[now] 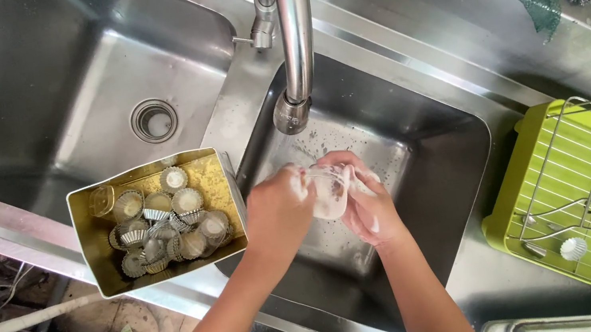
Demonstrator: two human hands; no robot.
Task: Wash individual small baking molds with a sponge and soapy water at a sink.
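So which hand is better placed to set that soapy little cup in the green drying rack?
Probably the right hand: it lies nearer the green plastic drying rack, while the left hand is beside the gold metal tin of fluted moulds.

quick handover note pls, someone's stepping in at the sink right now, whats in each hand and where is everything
Left hand and right hand: both soapy, together holding a small clear cup over the right sink basin, below the faucet.
Waiting: fluted metal molds piled in the gold tin on the sink's front edge.
Done: one white mold sits in the green drying rack.
Left: apparently the tin's whole pile.
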